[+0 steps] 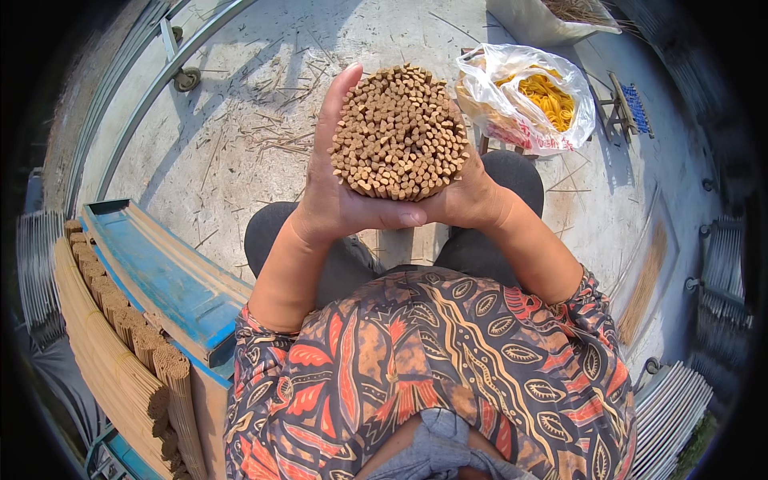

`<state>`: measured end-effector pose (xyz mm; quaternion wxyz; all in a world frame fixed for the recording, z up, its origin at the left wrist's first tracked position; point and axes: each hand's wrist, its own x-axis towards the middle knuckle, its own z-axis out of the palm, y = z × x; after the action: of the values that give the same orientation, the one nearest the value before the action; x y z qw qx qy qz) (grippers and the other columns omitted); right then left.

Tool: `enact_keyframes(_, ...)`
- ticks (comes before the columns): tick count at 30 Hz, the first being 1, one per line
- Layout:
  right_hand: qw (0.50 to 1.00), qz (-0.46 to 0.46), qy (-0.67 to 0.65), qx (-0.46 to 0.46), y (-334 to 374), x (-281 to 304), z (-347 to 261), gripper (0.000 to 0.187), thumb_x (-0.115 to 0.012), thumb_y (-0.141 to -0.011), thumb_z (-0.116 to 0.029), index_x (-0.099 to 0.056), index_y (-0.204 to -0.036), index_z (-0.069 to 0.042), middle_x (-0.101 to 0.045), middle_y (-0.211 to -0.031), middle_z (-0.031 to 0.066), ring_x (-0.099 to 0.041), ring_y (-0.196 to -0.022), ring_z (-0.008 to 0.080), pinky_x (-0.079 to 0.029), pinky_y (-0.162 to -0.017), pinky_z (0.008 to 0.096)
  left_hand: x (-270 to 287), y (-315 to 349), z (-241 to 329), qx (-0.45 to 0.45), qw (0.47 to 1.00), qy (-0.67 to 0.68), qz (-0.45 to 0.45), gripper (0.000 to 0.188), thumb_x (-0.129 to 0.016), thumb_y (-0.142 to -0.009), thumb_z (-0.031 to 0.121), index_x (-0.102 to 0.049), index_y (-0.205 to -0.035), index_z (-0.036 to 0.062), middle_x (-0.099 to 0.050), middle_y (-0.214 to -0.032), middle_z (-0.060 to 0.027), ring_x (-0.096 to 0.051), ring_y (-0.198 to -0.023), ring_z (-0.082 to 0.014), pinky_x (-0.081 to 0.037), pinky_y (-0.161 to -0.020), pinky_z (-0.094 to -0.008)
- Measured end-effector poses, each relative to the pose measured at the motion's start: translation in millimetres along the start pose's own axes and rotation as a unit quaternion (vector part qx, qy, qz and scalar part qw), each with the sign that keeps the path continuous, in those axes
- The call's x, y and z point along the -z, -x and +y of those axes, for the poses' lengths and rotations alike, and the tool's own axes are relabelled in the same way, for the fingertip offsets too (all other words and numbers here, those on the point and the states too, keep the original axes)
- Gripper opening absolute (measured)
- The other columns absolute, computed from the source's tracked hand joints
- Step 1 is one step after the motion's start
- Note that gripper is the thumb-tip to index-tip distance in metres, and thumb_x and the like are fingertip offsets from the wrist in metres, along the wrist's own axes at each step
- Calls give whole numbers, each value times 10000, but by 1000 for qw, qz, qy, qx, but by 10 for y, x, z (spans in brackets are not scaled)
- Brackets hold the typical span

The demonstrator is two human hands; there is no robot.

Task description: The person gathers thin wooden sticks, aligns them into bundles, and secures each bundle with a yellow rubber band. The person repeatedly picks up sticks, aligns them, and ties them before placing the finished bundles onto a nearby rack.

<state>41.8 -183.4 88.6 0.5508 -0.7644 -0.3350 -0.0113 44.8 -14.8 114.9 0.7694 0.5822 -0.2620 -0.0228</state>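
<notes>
Bundles of thin brown sticks (104, 344) lie stacked along the lower left of the frame, beside a long blue tray (164, 268) with worn paint. At the upper left, a metal rail runs past a small caster wheel (186, 79) on a sunlit grey floor (576, 184), where loose sticks and splinters lie strewn among shadows. Upper centre, a seated worker in a patterned shirt (448, 344) and dark trousers holds a thick round bundle (400, 136), its cut ends facing up. The left hand (326, 192) curves around the bundle's left side, thumb along the lower edge; the right hand (472, 196) cups its right side, its fingers largely hidden. Both are half-closed, the bundle gripped between them. To the upper right, a clear plastic bag (484, 104) stands open on yellow bands (548, 102), with a white container (532, 22) above and a blue-topped stool (636, 110) beyond. Along the right edge are slatted racks (724, 264); tan sticks (644, 288) lie nearer in, at the middle right.
</notes>
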Motion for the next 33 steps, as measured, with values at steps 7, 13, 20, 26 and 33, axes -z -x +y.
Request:
enact_keyframes(7, 997, -7, -71, -21, 36, 48, -5, 1187, -862, -558, -203, -61, -1420, -43, -397, -1319, 171, -404, -1226, 293, -316, -1033, 397, 18, 214, -238, 81, 994, -62, 23, 1192, -907, -500, 268, -172, -1378, -60, -443, -1300, -142, -458, -1189, -233, -368, -1010, -366)
enact_keyframes(13, 994, 44, 18, 94, 234, -158, -227, 1231, -874, -538, -171, -26, -1423, -51, -394, -1302, 207, -441, -1179, 350, -350, -1003, 420, 7, 375, -56, 80, 996, 40, -12, 1282, -921, -467, 229, -96, -1416, -21, -396, -1347, -142, -422, -1231, -242, -324, -1048, -375)
enact_keyframes(20, 990, 3, -78, 119, 188, -335, -295, 1285, -886, -510, -279, -20, -1433, -58, -353, -1322, 229, -411, -1190, 377, -344, -999, 429, 103, 624, 141, 309, 791, 519, 95, 609, -527, -881, 458, -390, -1336, 76, -516, -1262, -100, -514, -1147, -233, -405, -992, -371)
enact_keyframes(26, 977, -100, -160, 102, 54, -271, -317, 1284, -882, -499, -351, -55, -1428, -32, -321, -1364, 221, -350, -1255, 381, -287, -1048, 430, 34, 740, 311, 182, 880, 419, 130, 563, -251, -956, 480, -491, -1244, 61, -527, -1242, -85, -512, -1131, -231, -396, -990, -385)
enact_keyframes(33, 987, 156, -25, 2, 110, 459, 110, 511, -677, -822, -103, -428, -1257, 0, -512, -1210, 117, -484, -1137, 179, -361, -992, 308, 94, 840, 316, 189, 871, 407, 199, 587, -249, -961, 461, -477, -1239, -3, -497, -1263, -135, -467, -1184, -235, -326, -1067, -375)
